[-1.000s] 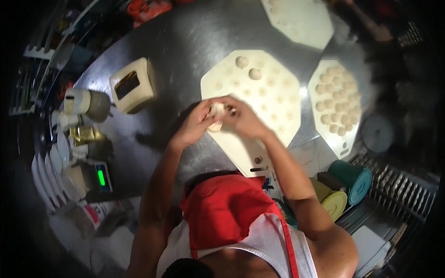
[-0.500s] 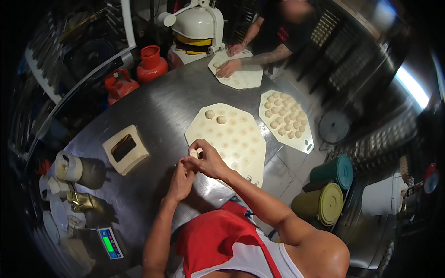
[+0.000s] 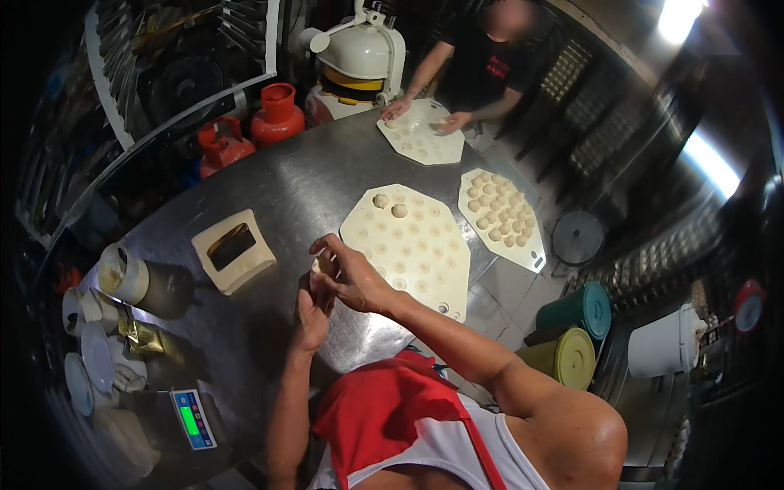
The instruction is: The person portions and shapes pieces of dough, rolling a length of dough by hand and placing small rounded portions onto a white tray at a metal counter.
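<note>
My left hand (image 3: 312, 317) and my right hand (image 3: 357, 279) meet over the steel table, just left of a cream octagonal board (image 3: 367, 229). Their fingers are closed around a small pale piece of dough (image 3: 317, 266), which they partly hide. Two dough balls (image 3: 380, 202) sit at the board's far left, and shallow round hollows cover the rest of its face. Left of my hands lies a cream, box-like piece (image 3: 208, 251) with a rectangular opening; what is inside looks dark and shiny.
Across the steel table (image 3: 286, 192), a co-worker handles dough on another board (image 3: 420, 151). A third board (image 3: 527, 249) holds several dough balls. Tubs, a gold packet (image 3: 145, 339) and a scale (image 3: 193, 419) stand left. Lidded buckets (image 3: 574, 357) are at right, red gas cylinders (image 3: 278, 116) beyond the table.
My hands have moved a little left, away from the board, with the dough still between them. The co-worker's hands have spread apart. The whole view has shifted slightly.
</note>
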{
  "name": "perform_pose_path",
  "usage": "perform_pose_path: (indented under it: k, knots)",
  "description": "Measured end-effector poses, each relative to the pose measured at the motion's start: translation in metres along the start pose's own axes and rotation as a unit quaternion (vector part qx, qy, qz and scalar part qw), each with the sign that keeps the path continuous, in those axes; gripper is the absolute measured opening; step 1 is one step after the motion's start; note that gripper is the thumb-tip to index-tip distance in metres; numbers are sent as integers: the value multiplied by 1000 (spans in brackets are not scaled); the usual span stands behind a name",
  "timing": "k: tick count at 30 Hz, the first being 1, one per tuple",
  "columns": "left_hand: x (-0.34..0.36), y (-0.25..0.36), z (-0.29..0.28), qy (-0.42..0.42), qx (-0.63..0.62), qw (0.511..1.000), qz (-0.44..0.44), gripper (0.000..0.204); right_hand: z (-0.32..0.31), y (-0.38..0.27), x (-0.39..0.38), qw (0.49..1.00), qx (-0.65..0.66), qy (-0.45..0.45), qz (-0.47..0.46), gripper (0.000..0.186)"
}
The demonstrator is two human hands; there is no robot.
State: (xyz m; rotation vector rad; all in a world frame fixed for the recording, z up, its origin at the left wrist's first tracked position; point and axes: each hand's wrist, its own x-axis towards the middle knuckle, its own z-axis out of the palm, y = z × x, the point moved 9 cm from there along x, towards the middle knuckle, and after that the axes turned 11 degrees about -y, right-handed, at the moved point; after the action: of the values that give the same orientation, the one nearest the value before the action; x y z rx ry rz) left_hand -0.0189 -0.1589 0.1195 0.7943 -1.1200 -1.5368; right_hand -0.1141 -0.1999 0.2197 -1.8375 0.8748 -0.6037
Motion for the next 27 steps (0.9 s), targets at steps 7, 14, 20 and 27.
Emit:
perform_pose_path:
  k: [7, 14, 20, 27]
  knots:
    - [18, -4, 11, 12, -35, 996, 87, 42, -25, -7, -14, 998, -54, 42, 16, 34]
    - [27, 2, 29, -114, 167, 979, -40, 19, -44, -4, -30, 999, 39, 21, 10, 24]
    - [35, 1, 56, -134, 373, 918, -21, 23, -70, 49, -36, 981, -152, 17, 117, 52]
    - [61, 7, 91, -116, 520, 842, -80, 26, -90, 69, -39, 988, -39, 75, 131, 35]
